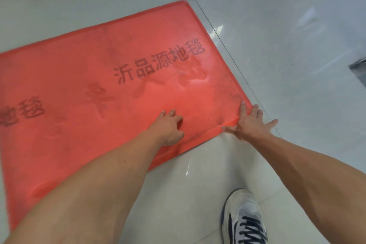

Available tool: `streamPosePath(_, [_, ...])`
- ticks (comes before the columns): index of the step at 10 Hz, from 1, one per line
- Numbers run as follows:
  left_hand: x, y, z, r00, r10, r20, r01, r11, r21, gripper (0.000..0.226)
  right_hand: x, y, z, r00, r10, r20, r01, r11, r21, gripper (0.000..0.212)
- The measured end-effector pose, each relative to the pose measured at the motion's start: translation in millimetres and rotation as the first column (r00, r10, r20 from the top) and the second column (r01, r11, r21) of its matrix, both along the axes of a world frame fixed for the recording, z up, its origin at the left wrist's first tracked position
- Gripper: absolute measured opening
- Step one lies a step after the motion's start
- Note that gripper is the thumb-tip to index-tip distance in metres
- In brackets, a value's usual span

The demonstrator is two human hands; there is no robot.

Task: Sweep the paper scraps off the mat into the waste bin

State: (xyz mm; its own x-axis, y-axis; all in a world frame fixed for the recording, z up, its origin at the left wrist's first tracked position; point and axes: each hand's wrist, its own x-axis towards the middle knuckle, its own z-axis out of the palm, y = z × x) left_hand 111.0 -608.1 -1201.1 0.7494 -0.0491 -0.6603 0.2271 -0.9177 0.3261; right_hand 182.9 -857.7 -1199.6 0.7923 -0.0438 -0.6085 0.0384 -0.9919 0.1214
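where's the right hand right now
In the head view the right hand lies spread flat at the near right corner of the red mat, partly over the tiled floor, right of the left hand.

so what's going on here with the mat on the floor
A person leans over a red rectangular floor mat with dark printed characters, lying on pale glossy floor tiles. Their left hand rests on the mat near its front edge, and their right hand lies spread flat over the near right corner. No paper scraps or waste bin show in this view.
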Motion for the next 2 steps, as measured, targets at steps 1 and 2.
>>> streamPosePath(1, [-8, 0, -2, 0.999, 0.03, 0.028, -0.03, 1.0, 0.007, 0.072, 1, 11, 14, 0.993, 0.081, 0.09, -0.085, 0.996, 0.041, 0.112])
streamPosePath(2, [-14, 6, -1, 0.989, 0.095, 0.114, -0.102, 0.993, 0.066, 0.075, 3, 39, 25, 0.968, 0.199, 0.151, -0.214, 0.973, 0.09, 0.101])
